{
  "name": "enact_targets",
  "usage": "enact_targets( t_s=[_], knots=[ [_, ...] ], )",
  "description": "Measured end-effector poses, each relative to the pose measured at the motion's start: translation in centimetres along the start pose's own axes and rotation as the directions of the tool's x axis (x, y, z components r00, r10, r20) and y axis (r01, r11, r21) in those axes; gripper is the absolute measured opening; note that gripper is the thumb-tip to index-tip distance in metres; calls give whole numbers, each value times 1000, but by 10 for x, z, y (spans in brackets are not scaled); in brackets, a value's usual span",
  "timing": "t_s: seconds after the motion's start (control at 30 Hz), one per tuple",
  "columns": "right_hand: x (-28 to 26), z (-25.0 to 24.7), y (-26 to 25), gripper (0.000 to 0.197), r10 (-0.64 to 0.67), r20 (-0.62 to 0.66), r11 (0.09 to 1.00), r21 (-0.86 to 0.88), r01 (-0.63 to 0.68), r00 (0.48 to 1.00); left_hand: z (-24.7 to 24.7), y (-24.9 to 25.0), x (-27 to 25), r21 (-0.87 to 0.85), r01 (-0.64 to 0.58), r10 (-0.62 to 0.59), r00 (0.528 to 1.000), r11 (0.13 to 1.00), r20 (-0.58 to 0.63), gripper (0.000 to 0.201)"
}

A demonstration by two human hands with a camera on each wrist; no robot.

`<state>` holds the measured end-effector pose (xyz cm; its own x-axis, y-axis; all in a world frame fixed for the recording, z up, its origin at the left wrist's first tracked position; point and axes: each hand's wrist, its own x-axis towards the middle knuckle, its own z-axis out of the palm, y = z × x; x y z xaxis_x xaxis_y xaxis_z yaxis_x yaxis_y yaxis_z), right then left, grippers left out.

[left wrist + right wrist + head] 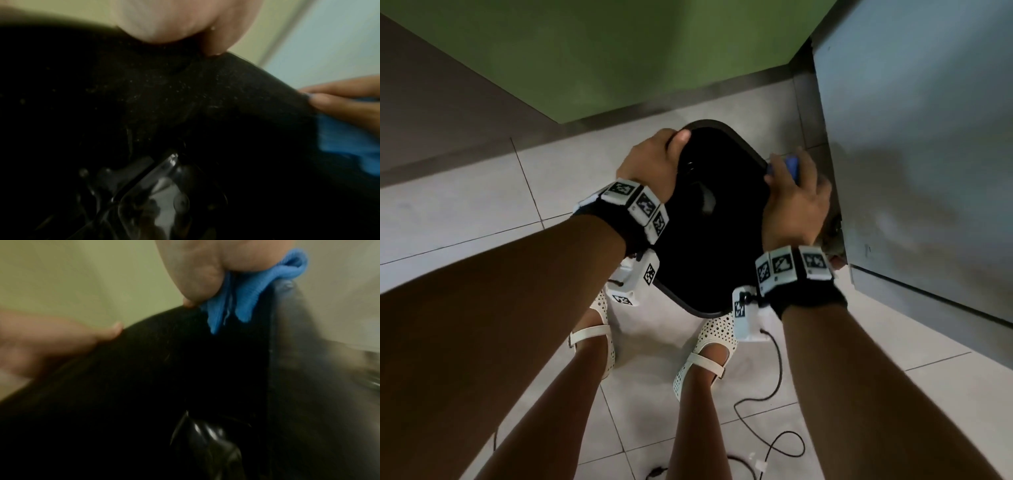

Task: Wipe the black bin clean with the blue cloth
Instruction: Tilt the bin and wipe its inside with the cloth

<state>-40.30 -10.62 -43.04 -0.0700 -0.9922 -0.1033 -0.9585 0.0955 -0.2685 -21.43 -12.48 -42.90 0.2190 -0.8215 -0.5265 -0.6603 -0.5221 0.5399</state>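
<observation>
A: Where's the black bin (709,219)?

B: On the pale tiled floor (482,212), right in front of the person's feet, between a green wall (619,51) and a grey metal cabinet (914,137). Seen from above; lid or top face is dark, rim rounded.

A: Cloth?

B: Blue cloth (789,166) is at the bin's right-hand edge, bunched under the right hand (796,202). Right wrist view shows it (246,293) squeezed between thumb and fingers, folds hanging against the bin's side (144,386).

A: So right hand is clamped on the cloth?

B: Yes, fingers curled round it, pressing it to the rim. Gap to the cabinet is tight there.

A: Left?

B: Left hand (654,161) grips the far-left corner of the rim, thumb on top, fingers wrapped over the edge. Left wrist view: thumb (174,21) planted on the black surface (185,97), which carries pale specks. Same view catches the right hand's fingers (333,97) and the cloth (349,138) on the far side.

A: Anything else around?

B: White perforated shoes (709,346) just behind the bin, black cable (774,394) trailing across the tiles. Marker-tagged bands on both wrists.
</observation>
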Motion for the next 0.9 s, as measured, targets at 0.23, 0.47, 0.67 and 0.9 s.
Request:
enact_targets(
  t_s=[0.23,0.47,0.67,0.9],
  knots=[
    [51,-11,-11,57,-188,254,981,90,170,949,-11,4,3,262,-141,164,984,955,-69,50],
    [43,3,-30,37,-192,73,981,18,192,979,-9,36,43,461,-465,365,884,756,292,46],
    [31,7,-53,23,-91,39,996,3,91,995,-12,29,41,467,-412,365,911,782,193,42],
    [12,3,-19,40,216,-14,962,174,-210,976,-6,24,28,437,-295,287,954,850,86,38]
  ],
)
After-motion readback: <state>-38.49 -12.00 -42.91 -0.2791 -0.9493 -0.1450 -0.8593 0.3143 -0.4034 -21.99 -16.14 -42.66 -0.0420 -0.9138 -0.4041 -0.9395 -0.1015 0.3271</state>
